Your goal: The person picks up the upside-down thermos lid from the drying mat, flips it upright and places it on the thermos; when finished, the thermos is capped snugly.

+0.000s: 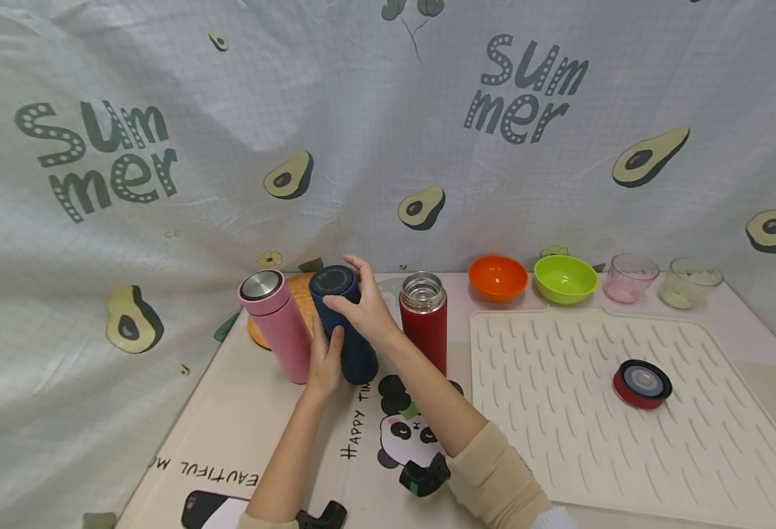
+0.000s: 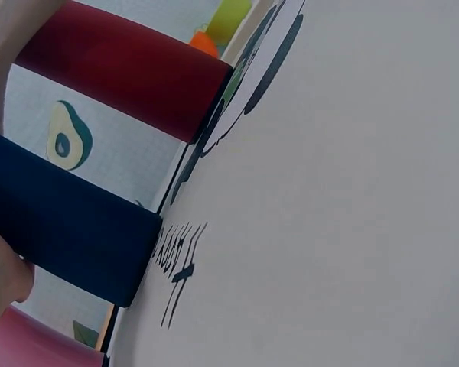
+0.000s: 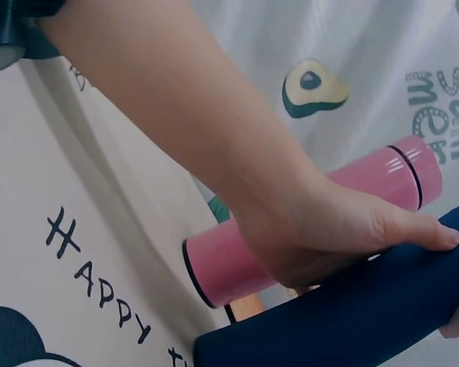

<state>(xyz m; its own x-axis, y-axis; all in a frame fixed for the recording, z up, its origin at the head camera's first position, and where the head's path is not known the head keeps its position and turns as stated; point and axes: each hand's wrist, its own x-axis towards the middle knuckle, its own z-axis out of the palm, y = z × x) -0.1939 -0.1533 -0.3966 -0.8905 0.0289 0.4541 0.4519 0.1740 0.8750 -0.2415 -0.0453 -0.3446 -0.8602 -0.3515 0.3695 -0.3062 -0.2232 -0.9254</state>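
A dark blue thermos bottle (image 1: 360, 356) with its lid (image 1: 333, 280) on leans to the left, its base at the table. My left hand (image 1: 325, 360) grips it around the lower body; the thumb also lies along the blue bottle in the right wrist view. My right hand (image 1: 369, 312) curves around its upper end, thumb across the front just below the lid, some fingers hidden behind. On the left a pink thermos bottle (image 1: 284, 330) with a steel-topped lid stands close to my left hand. Right of the blue one stands an open red thermos bottle (image 1: 425, 330).
A red-and-black lid (image 1: 642, 383) lies on the beige ribbed mat (image 1: 560, 441). Along the back stand an orange bowl (image 1: 498, 279), a green bowl (image 1: 565, 280), a pink glass (image 1: 630, 278) and a greenish glass (image 1: 690, 283). A round brown board (image 1: 303, 297) lies behind the bottles.
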